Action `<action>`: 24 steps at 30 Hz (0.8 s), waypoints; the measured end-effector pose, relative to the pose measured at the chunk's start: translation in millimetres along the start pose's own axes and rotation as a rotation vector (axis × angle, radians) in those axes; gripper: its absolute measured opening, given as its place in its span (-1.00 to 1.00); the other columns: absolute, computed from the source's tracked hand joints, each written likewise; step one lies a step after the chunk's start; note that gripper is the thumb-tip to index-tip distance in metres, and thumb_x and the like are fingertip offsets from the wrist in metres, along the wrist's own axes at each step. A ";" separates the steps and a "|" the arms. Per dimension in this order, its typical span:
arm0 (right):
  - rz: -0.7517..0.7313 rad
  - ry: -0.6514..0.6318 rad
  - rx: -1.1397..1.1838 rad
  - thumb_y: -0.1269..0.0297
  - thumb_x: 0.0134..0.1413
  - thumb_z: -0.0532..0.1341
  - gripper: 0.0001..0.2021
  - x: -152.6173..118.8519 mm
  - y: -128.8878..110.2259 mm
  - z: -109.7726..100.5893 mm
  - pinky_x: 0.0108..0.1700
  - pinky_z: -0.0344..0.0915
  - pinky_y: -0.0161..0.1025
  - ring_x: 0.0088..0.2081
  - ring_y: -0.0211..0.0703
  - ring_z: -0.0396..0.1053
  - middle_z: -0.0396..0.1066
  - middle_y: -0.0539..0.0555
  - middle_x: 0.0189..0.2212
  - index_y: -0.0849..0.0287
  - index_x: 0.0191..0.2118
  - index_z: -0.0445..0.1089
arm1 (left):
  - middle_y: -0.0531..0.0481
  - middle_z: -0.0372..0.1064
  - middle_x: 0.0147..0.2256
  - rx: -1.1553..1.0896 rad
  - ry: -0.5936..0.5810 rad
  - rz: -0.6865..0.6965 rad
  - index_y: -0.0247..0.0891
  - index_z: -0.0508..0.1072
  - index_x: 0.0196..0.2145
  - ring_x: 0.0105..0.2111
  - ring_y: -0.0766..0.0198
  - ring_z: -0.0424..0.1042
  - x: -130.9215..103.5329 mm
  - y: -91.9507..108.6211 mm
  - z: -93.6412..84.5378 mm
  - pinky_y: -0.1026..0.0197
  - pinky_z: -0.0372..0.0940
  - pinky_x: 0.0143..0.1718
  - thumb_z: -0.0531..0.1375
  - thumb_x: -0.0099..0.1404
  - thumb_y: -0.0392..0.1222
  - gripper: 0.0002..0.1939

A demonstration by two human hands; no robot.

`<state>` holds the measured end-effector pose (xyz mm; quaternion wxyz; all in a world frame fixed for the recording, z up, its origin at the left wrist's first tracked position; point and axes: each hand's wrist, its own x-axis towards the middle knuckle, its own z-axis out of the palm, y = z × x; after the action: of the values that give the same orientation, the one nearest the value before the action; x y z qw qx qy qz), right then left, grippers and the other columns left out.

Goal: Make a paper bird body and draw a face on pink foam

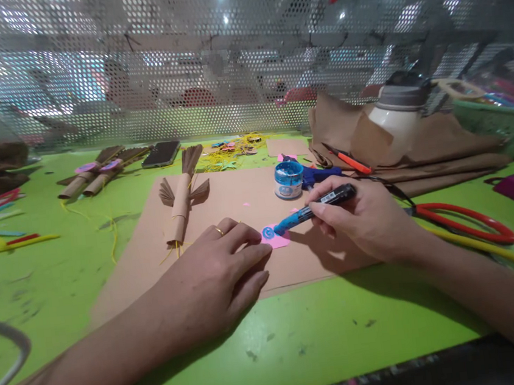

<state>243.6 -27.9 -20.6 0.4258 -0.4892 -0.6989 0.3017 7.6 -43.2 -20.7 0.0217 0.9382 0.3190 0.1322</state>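
A small pink paper piece with a round blue paint mark lies on a brown paper sheet. My right hand grips a black marker pen; its far end is coated in blue and meets the pink paper. Fingers loosely bent, my left hand rests on the brown sheet, fingertips at the pink paper's left edge. Just beyond stands an uncapped paint jar with blue paint on its rim. A rolled brown paper figure with pleated wings and yellow strings lies on the sheet's left part.
Two similar figures and a phone lie at the back left. Yellow scraps are heaped at the back. On the right are red-handled scissors, an orange cutter, folded brown paper, a white bottle and a green basket.
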 end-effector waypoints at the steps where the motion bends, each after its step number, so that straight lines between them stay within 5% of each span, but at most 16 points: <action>1: -0.001 -0.004 0.001 0.29 0.06 0.20 -0.93 -0.1 0.1 -0.3 -0.52 0.17 -0.25 -0.59 -0.25 0.26 0.29 -0.07 -0.65 0.15 -0.39 0.36 | -0.15 0.36 -0.15 -0.001 -0.001 -0.002 -0.24 0.49 -0.12 -0.16 0.10 0.27 0.1 0.0 0.1 0.01 0.27 -0.14 0.01 0.39 -0.19 -0.72; 14: 0.004 0.096 0.005 0.28 0.04 0.23 -0.93 0.3 3.3 0.0 -0.52 0.18 -0.27 -0.58 -0.25 0.27 0.32 -0.05 -0.61 0.15 -0.37 0.38 | -0.15 0.35 -0.14 0.000 -0.022 -0.007 -0.26 0.46 -0.21 -0.14 0.09 0.27 -0.5 -0.2 -0.3 0.00 0.26 -0.12 0.00 0.39 -0.19 -0.75; 24: -0.047 0.003 -0.056 0.38 0.01 0.21 -0.97 -1.0 -1.0 -1.6 -0.53 0.17 -0.28 -0.59 -0.27 0.27 0.30 -0.08 -0.65 0.15 -0.37 0.39 | -0.15 0.36 -0.14 0.010 -0.015 0.006 -0.25 0.48 -0.14 -0.15 0.09 0.27 -0.4 -1.3 0.1 -0.01 0.26 -0.12 -0.01 0.40 -0.18 -0.72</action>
<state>244.7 -29.1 -19.4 0.4200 -0.4849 -0.7176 0.2711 6.5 -42.4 -21.1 0.0190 0.9402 0.3168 0.1239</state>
